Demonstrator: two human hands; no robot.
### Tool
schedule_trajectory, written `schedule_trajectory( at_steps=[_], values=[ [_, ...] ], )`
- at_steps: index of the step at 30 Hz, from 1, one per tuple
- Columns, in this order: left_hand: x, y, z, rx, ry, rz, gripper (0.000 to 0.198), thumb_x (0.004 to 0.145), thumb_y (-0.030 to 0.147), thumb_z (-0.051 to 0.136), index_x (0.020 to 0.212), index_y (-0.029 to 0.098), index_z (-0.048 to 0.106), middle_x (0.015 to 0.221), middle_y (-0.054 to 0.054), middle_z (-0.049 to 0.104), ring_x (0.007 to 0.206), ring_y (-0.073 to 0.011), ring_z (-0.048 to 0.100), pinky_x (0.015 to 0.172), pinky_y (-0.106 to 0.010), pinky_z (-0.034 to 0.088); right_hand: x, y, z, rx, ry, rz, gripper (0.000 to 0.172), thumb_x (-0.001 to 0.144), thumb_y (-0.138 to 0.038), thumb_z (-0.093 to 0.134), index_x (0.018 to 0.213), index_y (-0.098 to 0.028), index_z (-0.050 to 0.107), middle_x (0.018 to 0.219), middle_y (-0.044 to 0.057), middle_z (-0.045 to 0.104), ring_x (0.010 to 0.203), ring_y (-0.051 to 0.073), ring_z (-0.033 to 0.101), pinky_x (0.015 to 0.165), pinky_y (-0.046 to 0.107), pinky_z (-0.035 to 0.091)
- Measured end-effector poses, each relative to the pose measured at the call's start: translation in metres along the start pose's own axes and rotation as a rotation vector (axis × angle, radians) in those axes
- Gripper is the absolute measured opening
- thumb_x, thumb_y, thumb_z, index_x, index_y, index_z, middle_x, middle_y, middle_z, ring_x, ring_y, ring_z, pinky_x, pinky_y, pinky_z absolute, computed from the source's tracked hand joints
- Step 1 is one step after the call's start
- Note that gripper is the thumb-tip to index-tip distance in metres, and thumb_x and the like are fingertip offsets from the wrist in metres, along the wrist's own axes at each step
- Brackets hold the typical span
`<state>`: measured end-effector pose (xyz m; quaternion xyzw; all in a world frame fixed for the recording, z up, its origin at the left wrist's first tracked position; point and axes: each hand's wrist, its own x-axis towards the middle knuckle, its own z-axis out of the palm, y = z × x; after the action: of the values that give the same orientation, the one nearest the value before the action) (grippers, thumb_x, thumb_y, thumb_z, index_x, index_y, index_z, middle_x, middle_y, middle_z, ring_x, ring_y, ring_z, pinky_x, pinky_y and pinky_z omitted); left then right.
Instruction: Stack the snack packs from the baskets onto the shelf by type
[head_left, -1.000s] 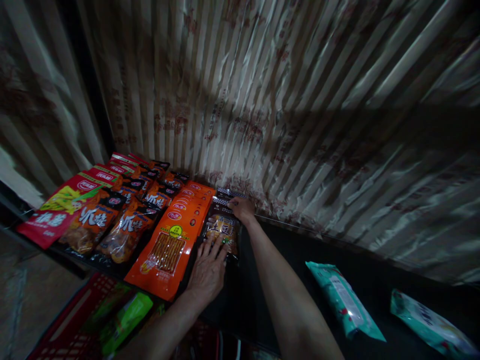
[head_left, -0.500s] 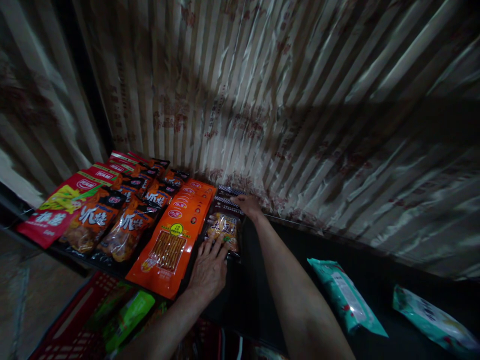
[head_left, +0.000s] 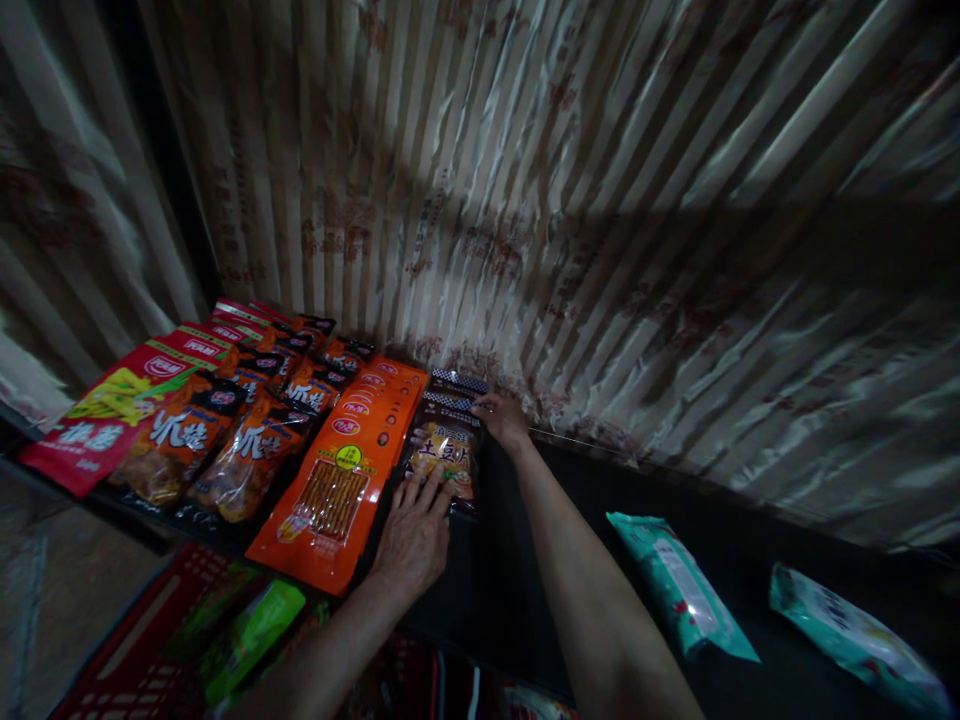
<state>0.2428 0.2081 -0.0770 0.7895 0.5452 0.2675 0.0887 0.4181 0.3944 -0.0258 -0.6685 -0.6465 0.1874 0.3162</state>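
A stack of dark snack bags [head_left: 442, 440] with a checkered top edge lies on a black shelf [head_left: 570, 520], right of a stack of orange bags [head_left: 345, 460]. My left hand [head_left: 412, 535] lies flat on the lower end of the dark bags, fingers stretched out. My right hand [head_left: 501, 415] rests at the upper right corner of the same stack, fingers curled against its edge. Whether it grips a bag is hard to tell in the dim light.
Brown snack bags [head_left: 225, 450] and red bags [head_left: 112, 410] fill the shelf to the left. Two teal packets [head_left: 679, 585] [head_left: 847, 630] lie to the right. A striped curtain [head_left: 600, 200] hangs behind. A red basket [head_left: 150, 650] with green packets sits below.
Both hands stay on the dark bags. My right hand has slid slightly right along the stack's top corner, and the view has shifted a little.
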Motion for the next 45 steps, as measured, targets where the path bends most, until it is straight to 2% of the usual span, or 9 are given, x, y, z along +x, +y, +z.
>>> schedule_trajectory(
  at_steps=[7,12,17,22,27,31,37,42,45],
  values=[
    [0.001,-0.001,0.002,0.003,0.009,0.005,0.053,0.082,0.013,0.044,0.134,0.022,0.044,0.147,-0.005,0.037,0.136,-0.0287,0.027,0.106,-0.052,0.032,-0.015,-0.003,0.009,-0.162,0.172,0.109,0.02,0.076,-0.04,0.061,0.083,-0.022,0.067,0.086,0.004,0.07,0.084,0.021,0.064,0.074,0.031,0.045],
    [-0.001,0.0,0.002,-0.002,0.027,0.007,0.053,0.082,0.013,0.045,0.134,0.022,0.044,0.147,-0.005,0.038,0.135,-0.029,0.03,0.105,-0.052,0.034,-0.026,0.012,0.017,0.144,0.147,0.101,0.04,0.076,-0.054,0.053,0.085,-0.018,0.068,0.084,0.006,0.071,0.083,0.022,0.064,0.071,0.029,0.047],
    [0.0,0.001,-0.001,0.002,0.022,0.009,0.051,0.083,0.013,0.045,0.132,0.022,0.045,0.147,-0.006,0.038,0.136,-0.0281,0.028,0.105,-0.051,0.033,-0.032,0.017,0.022,0.261,0.161,0.152,0.037,0.075,-0.049,0.054,0.09,-0.017,0.067,0.086,0.005,0.072,0.078,0.02,0.065,0.07,0.028,0.048],
    [0.0,0.001,-0.003,0.001,0.004,0.01,0.049,0.083,0.014,0.046,0.131,0.022,0.047,0.146,-0.005,0.038,0.137,-0.0282,0.027,0.106,-0.05,0.032,-0.033,0.008,0.027,0.016,0.204,0.178,0.03,0.081,-0.045,0.05,0.088,-0.021,0.067,0.094,0.006,0.071,0.089,0.022,0.064,0.08,0.031,0.045],
    [0.0,0.0,-0.001,0.0,0.012,0.014,0.049,0.082,0.013,0.046,0.131,0.022,0.047,0.147,-0.005,0.037,0.138,-0.0286,0.025,0.106,-0.051,0.032,-0.044,-0.004,0.032,-0.152,0.192,0.283,0.041,0.089,-0.047,0.036,0.093,-0.021,0.068,0.098,0.012,0.069,0.091,0.025,0.064,0.077,0.034,0.045],
    [-0.001,0.0,-0.001,0.002,0.011,0.011,0.05,0.082,0.013,0.045,0.131,0.022,0.047,0.147,-0.005,0.038,0.137,-0.0287,0.026,0.105,-0.051,0.033,-0.048,-0.015,0.031,-0.218,0.245,0.314,0.034,0.086,-0.047,0.043,0.097,-0.022,0.064,0.095,0.013,0.067,0.088,0.027,0.062,0.074,0.036,0.044],
    [0.0,0.0,-0.001,-0.011,0.016,0.009,0.05,0.082,0.014,0.046,0.132,0.022,0.046,0.147,-0.005,0.038,0.136,-0.0292,0.027,0.105,-0.051,0.032,-0.056,-0.03,0.025,-0.277,0.413,-0.112,0.028,0.09,-0.026,0.037,0.107,-0.015,0.056,0.108,0.013,0.058,0.099,0.024,0.054,0.085,0.034,0.041],
    [0.0,-0.001,0.0,-0.001,0.027,0.024,0.05,0.082,0.013,0.045,0.131,0.021,0.047,0.147,-0.007,0.037,0.137,-0.0286,0.027,0.105,-0.051,0.032,-0.08,-0.036,0.035,-0.347,0.194,-0.42,0.035,0.093,-0.031,0.035,0.117,-0.021,0.059,0.123,0.007,0.06,0.119,0.02,0.045,0.103,0.034,0.031],
    [0.0,0.0,-0.002,0.007,0.02,0.027,0.053,0.081,0.012,0.045,0.134,0.02,0.044,0.146,-0.007,0.038,0.136,-0.0288,0.027,0.105,-0.051,0.032,-0.09,-0.039,0.043,-0.462,0.1,-0.458,0.044,0.095,-0.037,0.031,0.131,-0.022,0.051,0.139,0.005,0.049,0.134,0.022,0.031,0.109,0.038,0.024]
  ],
)
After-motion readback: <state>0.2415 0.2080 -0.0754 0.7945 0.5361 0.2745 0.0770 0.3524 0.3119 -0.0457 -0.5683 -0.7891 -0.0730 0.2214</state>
